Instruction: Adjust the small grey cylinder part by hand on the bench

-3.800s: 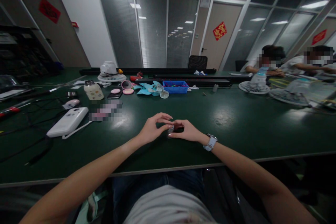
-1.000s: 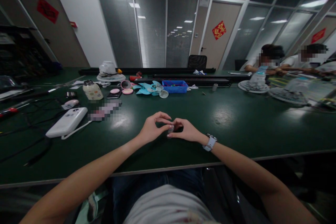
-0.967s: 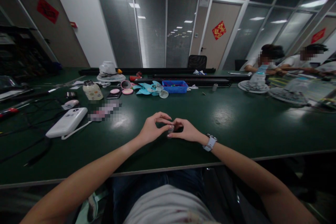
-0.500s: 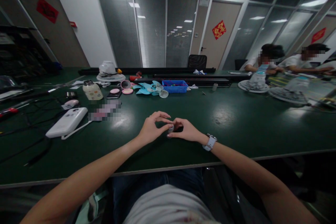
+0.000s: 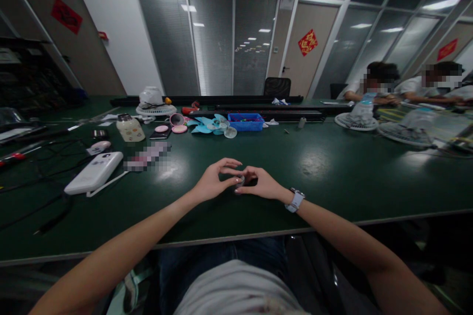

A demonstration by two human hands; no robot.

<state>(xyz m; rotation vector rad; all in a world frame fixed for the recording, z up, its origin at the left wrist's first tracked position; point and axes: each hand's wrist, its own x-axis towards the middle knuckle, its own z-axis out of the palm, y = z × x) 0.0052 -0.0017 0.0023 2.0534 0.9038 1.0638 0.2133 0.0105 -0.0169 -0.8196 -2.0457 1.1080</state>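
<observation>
Over the green table point(image 5: 332, 182), my two hands meet around a small grey cylinder point(image 5: 240, 183), whose exact kind I cannot make out. My right hand point(image 5: 266, 184), with a pale-strapped watch point(image 5: 296, 200) on its wrist, grips the cylinder's lower part between thumb and fingers. At the upper end, the thumb and a fingertip of my left hand point(image 5: 214, 179) close on it from the left; its other fingers arch above. Fingers cover much of the cylinder.
A white power bank point(image 5: 94, 172) with a cable lies left, near a cream bottle point(image 5: 130, 128). Behind my hands are blue fan blades point(image 5: 209, 124), a blue basket point(image 5: 246, 123) and another small cylinder point(image 5: 302, 122). Fan parts point(image 5: 357, 120) and co-workers are at right.
My left thumb has shifted slightly left along the cylinder's top. My right hand keeps its grip in nearly the same place.
</observation>
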